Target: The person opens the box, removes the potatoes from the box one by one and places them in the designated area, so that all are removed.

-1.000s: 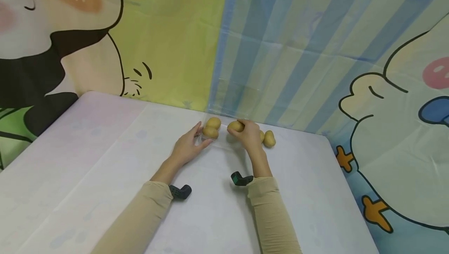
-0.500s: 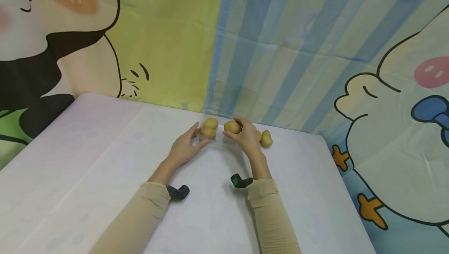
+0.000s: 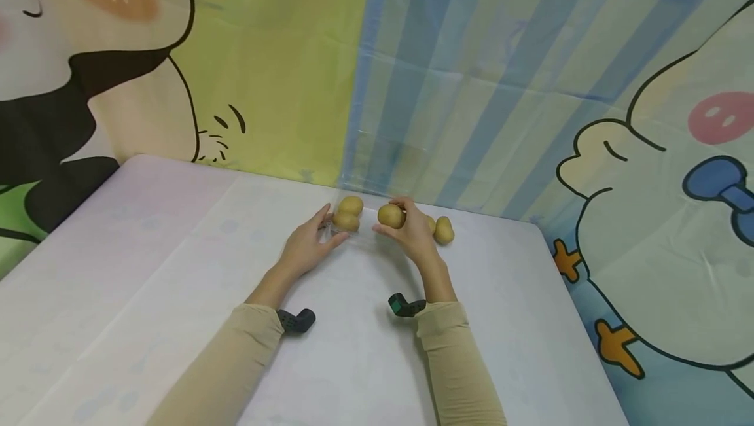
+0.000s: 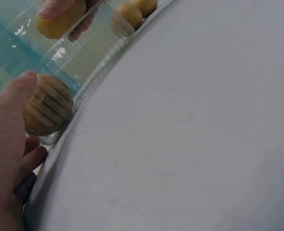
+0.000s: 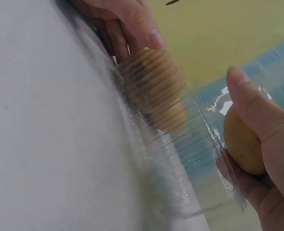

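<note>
A clear ribbed plastic container [image 5: 190, 159] stands on the table near its back edge. At its left end my left hand [image 3: 307, 243] grips it, thumb at the near rim and fingers on the outer side. Two potatoes lie in that end, a front potato [image 3: 345, 222] and a back potato [image 3: 351, 205]. Over the right part of the container, my right hand [image 3: 415, 233] holds another potato [image 3: 390, 216] between thumb and fingers. In the left wrist view this held potato [image 4: 60, 24] appears above the container's rim.
To the right of the container, a potato [image 3: 444, 230] lies on the white-covered table [image 3: 353, 360] beside another potato [image 3: 430, 224], partly hidden by my right hand. A cartoon-printed curtain [image 3: 471, 86] hangs right behind the table's back edge.
The potato in my right hand has turned slightly and now shows a rounder side. My left hand keeps its place on the container. The head view has shifted a little.
</note>
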Motion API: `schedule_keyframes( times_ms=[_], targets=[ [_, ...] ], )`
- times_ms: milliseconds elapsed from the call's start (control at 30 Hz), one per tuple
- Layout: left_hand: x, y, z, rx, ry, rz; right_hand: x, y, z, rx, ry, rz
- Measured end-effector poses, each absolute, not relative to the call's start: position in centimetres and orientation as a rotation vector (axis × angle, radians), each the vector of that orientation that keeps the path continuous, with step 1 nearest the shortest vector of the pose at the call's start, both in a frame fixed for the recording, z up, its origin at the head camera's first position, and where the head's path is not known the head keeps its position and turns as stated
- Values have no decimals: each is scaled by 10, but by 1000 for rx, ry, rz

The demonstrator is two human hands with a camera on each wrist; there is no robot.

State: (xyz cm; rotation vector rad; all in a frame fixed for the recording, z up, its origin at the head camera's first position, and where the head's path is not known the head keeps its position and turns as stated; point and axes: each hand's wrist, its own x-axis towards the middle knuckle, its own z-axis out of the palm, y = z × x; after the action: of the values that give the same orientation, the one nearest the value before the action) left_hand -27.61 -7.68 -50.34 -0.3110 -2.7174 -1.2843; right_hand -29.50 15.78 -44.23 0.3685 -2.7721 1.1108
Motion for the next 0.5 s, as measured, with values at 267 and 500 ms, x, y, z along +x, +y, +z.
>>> schedule_keyframes(
  times_ms=[267,500],
  targets=[
    [-277,-77,-504,-310,-2721,-1283,-291,164,-444,407,-2745,1145],
    [-278,-77,-506,-308,-2717,-1288,-287,172,-445,445,-2727,1077]
  ],
)
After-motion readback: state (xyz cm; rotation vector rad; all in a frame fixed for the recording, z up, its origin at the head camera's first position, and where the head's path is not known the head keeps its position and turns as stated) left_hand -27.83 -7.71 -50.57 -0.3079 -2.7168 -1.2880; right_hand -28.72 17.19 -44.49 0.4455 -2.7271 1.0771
